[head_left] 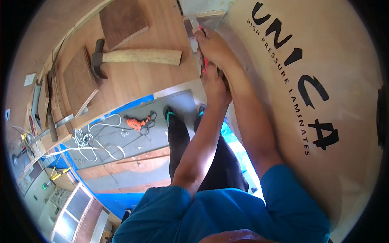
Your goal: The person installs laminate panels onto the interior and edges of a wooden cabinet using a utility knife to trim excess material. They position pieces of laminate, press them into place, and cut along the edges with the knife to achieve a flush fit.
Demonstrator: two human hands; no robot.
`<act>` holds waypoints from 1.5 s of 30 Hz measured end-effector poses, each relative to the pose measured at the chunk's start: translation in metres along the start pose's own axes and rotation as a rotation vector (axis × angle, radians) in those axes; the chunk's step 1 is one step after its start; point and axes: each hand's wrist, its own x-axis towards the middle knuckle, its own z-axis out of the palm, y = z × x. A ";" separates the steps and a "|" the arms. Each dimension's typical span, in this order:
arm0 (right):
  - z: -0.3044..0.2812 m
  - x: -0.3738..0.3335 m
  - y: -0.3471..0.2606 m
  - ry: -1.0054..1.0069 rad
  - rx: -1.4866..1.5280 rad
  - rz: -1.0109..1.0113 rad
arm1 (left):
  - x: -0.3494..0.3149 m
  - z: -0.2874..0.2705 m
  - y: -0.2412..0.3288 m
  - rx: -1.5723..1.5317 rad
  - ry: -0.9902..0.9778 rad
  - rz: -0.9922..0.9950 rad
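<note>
Both hands meet at the top middle, at the edge of the wooden worktop. My right hand (215, 47), the farther one, is closed around a slim hand tool with a red and black handle (204, 65). A pale flat part extends beyond the fingers; the tool's exact kind does not show. Just below, my left hand (214, 84) is closed around the near end of the same handle. On the worktop to the left lies a claw hammer (137, 56) with a pale wooden handle and dark head.
A large laminate sheet (340, 174) with dark lettering fills the right side. Board offcuts (79, 75) lie on the worktop (162, 79). Below are an orange power tool (137, 123), a tangled white cord (91, 139) and my feet (169, 111) on grey flooring. A framed glazed panel (73, 214) stands lower left.
</note>
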 end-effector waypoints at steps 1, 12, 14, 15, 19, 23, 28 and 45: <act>0.003 0.004 0.003 -0.005 -0.036 0.002 | 0.001 0.000 0.002 -0.014 0.062 -0.044; 0.010 0.021 0.012 -0.021 -0.017 0.008 | 0.008 -0.006 0.000 0.401 0.120 0.108; 0.009 0.018 0.012 -0.004 -0.019 0.042 | 0.009 -0.009 -0.001 0.582 0.073 0.159; 0.009 0.016 0.012 -0.002 0.020 0.092 | 0.008 -0.011 -0.001 0.261 0.041 0.048; 0.007 0.013 0.006 -0.003 -0.022 0.068 | 0.009 -0.014 -0.001 0.483 0.014 0.086; 0.005 0.017 0.002 -0.040 -0.021 0.141 | 0.011 -0.010 -0.001 -0.004 0.036 -0.047; 0.008 0.018 0.004 -0.022 -0.046 0.087 | 0.011 -0.002 0.001 0.036 -0.009 0.033; 0.011 0.006 0.002 -0.078 0.000 0.103 | -0.001 0.002 0.002 0.027 0.045 0.015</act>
